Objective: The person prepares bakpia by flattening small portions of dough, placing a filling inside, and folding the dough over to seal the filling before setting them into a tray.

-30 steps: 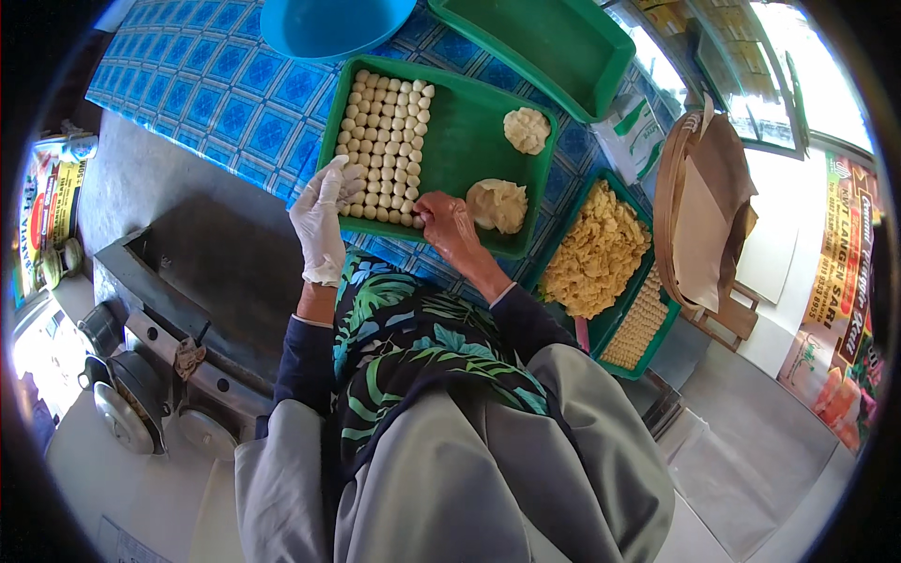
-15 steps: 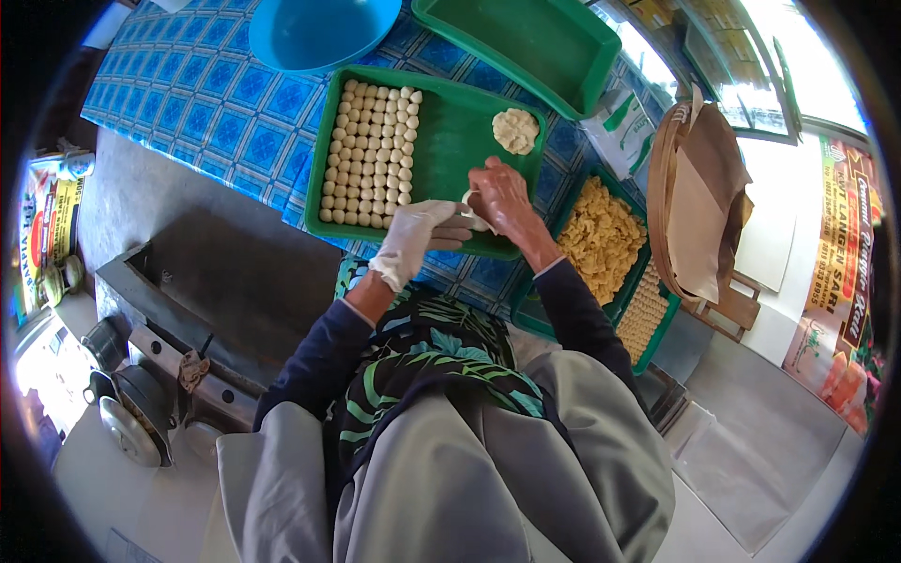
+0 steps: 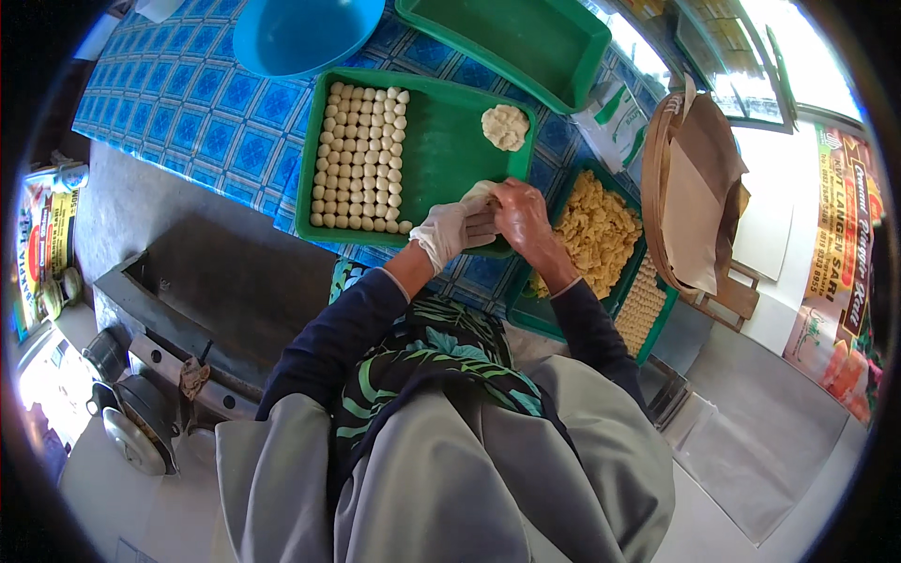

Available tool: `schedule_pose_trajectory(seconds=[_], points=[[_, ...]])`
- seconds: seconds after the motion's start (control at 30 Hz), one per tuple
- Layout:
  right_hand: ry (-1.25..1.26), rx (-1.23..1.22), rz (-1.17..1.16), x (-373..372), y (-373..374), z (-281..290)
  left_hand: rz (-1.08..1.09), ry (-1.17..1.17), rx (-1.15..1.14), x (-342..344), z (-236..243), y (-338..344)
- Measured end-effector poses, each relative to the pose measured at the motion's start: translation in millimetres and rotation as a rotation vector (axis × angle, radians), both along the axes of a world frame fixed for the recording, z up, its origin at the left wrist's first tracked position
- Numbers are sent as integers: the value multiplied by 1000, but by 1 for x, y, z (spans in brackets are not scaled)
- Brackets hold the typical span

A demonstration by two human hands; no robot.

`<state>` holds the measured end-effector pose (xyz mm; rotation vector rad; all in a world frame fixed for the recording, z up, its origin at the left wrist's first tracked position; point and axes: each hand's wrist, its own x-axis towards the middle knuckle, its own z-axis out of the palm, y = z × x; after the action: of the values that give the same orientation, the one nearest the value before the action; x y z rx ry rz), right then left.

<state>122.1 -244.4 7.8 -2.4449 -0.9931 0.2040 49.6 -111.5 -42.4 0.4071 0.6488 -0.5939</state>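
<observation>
My left hand (image 3: 452,228), in a white glove, and my bare right hand (image 3: 519,214) meet over the near right corner of a green tray (image 3: 441,159). Both close around a pale lump of dough (image 3: 479,195) held between them. Several rows of small dough balls (image 3: 360,158) fill the tray's left half. A second dough lump (image 3: 506,126) lies at the tray's far right corner.
A blue bowl (image 3: 305,33) and another green tray (image 3: 511,42) stand farther back on the blue patterned tablecloth (image 3: 188,103). To the right is a green tray of yellow crumbly pieces (image 3: 596,235), then a round basket lined with brown paper (image 3: 690,192). A stove (image 3: 202,310) sits lower left.
My left hand left the rows of dough balls and came right to join my right hand. The dough lump by the tray's near edge is now held between both hands.
</observation>
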Motion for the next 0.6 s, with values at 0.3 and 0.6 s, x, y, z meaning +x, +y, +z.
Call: schedule_pose_trajectory(seconds=[0.3,0.6], points=[[1247,414,-473,-2,-20,41,201,108,94,-2,-8,-18],[706,531,-349,-16,-9,19,345,-52,-87,2,47,11]])
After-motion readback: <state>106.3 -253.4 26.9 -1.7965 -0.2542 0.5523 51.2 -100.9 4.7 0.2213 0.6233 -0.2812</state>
